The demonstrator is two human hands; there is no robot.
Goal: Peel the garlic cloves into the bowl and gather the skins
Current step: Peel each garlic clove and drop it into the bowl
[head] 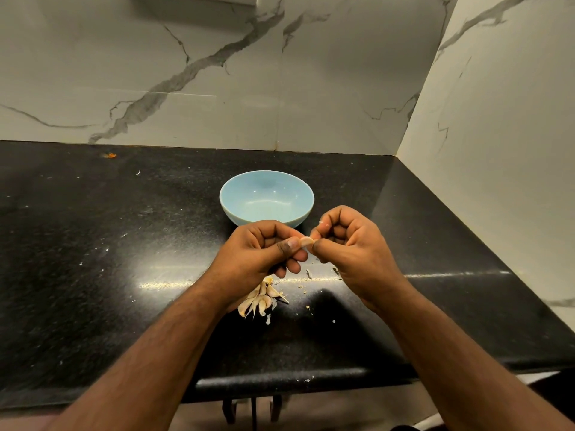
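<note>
- While both hands hang above the black surface [93, 244], a single garlic clove [306, 242] sits pinched betw. them, just in front of the bowl's near rim.
- L hand [261, 250]: grip grasping the clove, thumb laid on top of it, other fingers curled under.
- R hand [351, 244]: grip also grasping the clove at its other end w/ thumb + forefinger tips; remaining fingers curled into the palm. A pale bit shows at the forefinger tip, can't tell if it's skin.
- Light blue bowl [230, 194] stands upright on the surface, just beyond the hands; nothing visible inside it.
- Pile of unpeeled cloves [259, 298] lies on the surface below the L wrist, partly hidden by it, closer to the front edge than the bowl.
- Small skin scraps [308, 273] scattered on the surface under + betw. the hands, near the pile.
- Orange speck [109, 155] far back left, against the marble wall [217, 73]; well apart from everything else.
- White crumbs dotted across the surface's left side.
</note>
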